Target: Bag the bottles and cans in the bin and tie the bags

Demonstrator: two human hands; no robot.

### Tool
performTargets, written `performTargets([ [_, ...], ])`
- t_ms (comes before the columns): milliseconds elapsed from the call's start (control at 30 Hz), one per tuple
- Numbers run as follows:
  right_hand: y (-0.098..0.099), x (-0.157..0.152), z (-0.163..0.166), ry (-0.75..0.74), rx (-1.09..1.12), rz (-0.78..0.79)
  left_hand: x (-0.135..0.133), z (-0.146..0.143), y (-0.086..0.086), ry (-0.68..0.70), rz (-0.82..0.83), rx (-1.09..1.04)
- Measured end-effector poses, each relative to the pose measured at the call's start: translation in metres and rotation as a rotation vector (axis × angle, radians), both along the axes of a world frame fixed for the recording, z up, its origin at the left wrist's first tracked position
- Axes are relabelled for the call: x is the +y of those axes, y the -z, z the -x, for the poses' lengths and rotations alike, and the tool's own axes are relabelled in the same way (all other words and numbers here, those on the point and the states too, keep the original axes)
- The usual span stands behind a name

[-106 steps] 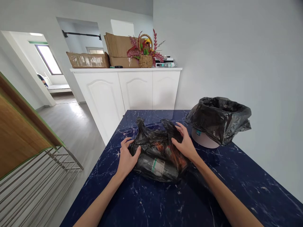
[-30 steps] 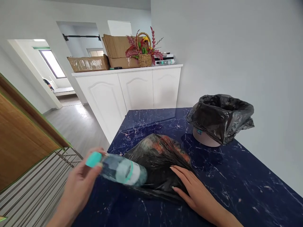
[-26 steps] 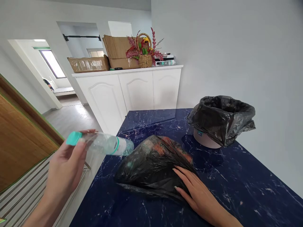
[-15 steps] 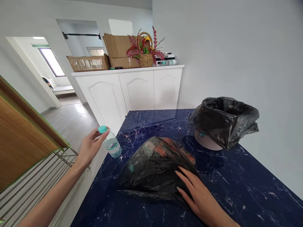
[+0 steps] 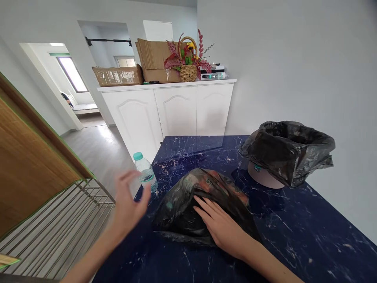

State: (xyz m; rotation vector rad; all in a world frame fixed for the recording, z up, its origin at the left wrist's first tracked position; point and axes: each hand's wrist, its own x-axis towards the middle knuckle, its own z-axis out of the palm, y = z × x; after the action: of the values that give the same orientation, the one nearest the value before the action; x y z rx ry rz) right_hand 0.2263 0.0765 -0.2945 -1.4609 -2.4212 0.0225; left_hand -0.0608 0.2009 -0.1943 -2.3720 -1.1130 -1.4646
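Observation:
Near the table's left edge stands a clear water bottle (image 5: 146,171) with a turquoise cap, upright and partly filled. My left hand (image 5: 129,200), a little blurred, hovers in front of it with thumb and fingers apart, holding nothing. A filled black plastic bag (image 5: 182,212) lies on the dark blue marbled table (image 5: 294,236); reddish and pale items show through its thin film. My right hand (image 5: 216,220) rests flat on top of the bag, fingers stretched out. What the bag contains cannot be made out clearly.
A pale bin (image 5: 262,177) lined with a black bag (image 5: 273,153) stands at the table's right. Behind is a white cabinet (image 5: 176,114) bearing cardboard boxes (image 5: 119,76) and a flower basket (image 5: 188,73). A metal rack (image 5: 97,196) stands at the left.
My left hand has let go of the bottle's cap and drawn back toward me. My right hand has slid left and farther up onto the bag. The view has shifted slightly.

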Motion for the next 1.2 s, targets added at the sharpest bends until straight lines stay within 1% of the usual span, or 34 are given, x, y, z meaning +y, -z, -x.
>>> performTargets([
  [33,-0.004,0.007,0.006,-0.01,-0.011,-0.022,-0.016,-0.005,0.005,0.149,0.015,0.106],
  [67,-0.009,0.015,0.011,-0.019,-0.017,-0.047,-0.031,-0.011,0.01,0.305,0.092,0.281],
  [100,-0.014,0.023,0.016,-0.026,-0.023,-0.069,-0.043,-0.016,0.015,0.412,0.126,0.433],
  [133,-0.019,0.031,0.021,-0.032,-0.029,-0.088,-0.052,-0.02,0.02,0.476,0.154,0.551],
  [167,-0.024,0.039,0.025,-0.033,-0.036,-0.098,-0.058,-0.023,0.025,0.497,0.169,0.638],
  [200,-0.028,0.047,0.029,-0.03,-0.046,-0.1,-0.061,-0.024,0.03,0.482,0.164,0.681],
  [300,-0.035,0.071,0.039,-0.023,-0.095,-0.062,-0.058,-0.017,0.041,0.37,0.144,0.7],
  [433,-0.035,0.096,0.053,-0.043,-0.154,0.007,-0.048,0.006,0.053,0.22,0.139,0.697],
  [533,-0.036,0.103,0.055,-0.062,-0.154,0.009,-0.044,0.023,0.061,0.131,0.17,0.656],
  [600,-0.04,0.099,0.051,-0.075,-0.13,-0.012,-0.045,0.029,0.063,0.112,0.221,0.591],
  [700,-0.054,0.078,0.041,-0.091,0.016,-0.067,-0.053,0.027,0.059,0.113,0.331,0.421],
  [800,-0.071,0.049,0.038,-0.1,0.197,-0.089,-0.064,0.011,0.048,0.151,0.418,0.24],
  [900,-0.083,0.024,0.043,-0.12,0.308,-0.091,-0.074,-0.007,0.037,0.253,0.443,0.12],
  [1000,-0.084,0.009,0.048,-0.127,0.399,-0.078,-0.083,-0.017,0.034,0.325,0.451,0.081],
  [1133,-0.076,0.002,0.051,-0.083,0.483,0.015,-0.092,-0.014,0.047,0.329,0.477,0.115],
  [1200,-0.073,-0.001,0.053,-0.079,0.499,0.033,-0.096,-0.01,0.052,0.326,0.465,0.115],
])
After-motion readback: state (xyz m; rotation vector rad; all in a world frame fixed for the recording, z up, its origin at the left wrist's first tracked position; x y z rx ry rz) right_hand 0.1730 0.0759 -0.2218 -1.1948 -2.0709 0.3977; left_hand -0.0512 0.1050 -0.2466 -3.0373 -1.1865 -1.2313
